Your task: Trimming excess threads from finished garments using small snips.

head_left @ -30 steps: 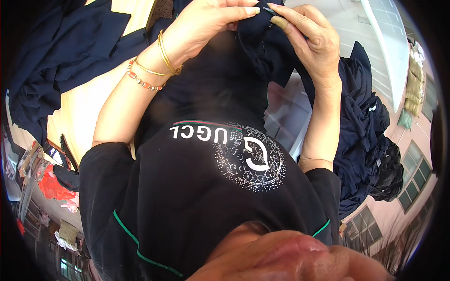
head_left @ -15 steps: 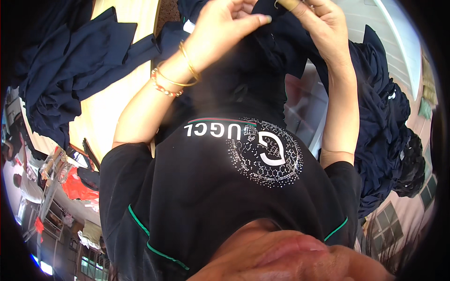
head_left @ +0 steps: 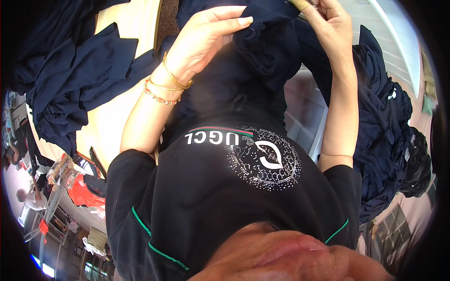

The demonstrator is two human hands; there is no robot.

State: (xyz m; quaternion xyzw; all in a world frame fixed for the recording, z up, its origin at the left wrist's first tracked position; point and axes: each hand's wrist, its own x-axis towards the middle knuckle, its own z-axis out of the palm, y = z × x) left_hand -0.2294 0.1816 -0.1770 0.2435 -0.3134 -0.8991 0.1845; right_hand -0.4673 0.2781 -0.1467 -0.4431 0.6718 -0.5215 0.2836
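Dark navy cloth (head_left: 269,47) lies bunched in front of me, below and between my hands. My left hand (head_left: 208,35) is over its left side, thumb and fingers stretched out and apart, with nothing seen between them. Bangles and a beaded bracelet circle that wrist. My right hand (head_left: 330,25) is at the cloth's upper right, near the picture's top edge. Its fingers are curled in, and a yellowish cover (head_left: 301,4) sits on one fingertip. Whatever these fingers hold is too small and too near the edge to make out.
A pale wooden table (head_left: 108,110) on the left bears more navy cloth pieces (head_left: 89,61). Heaped dark garments (head_left: 379,126) stand at my right, beside a white curved surface (head_left: 398,37). Another person (head_left: 35,199) is far off at the left, near a red item (head_left: 84,189).
My left hand has moved left and slightly down, away from the right hand, and its fingers have come off the cloth. The cloth has dropped and bunched lower. My right hand has shifted slightly right.
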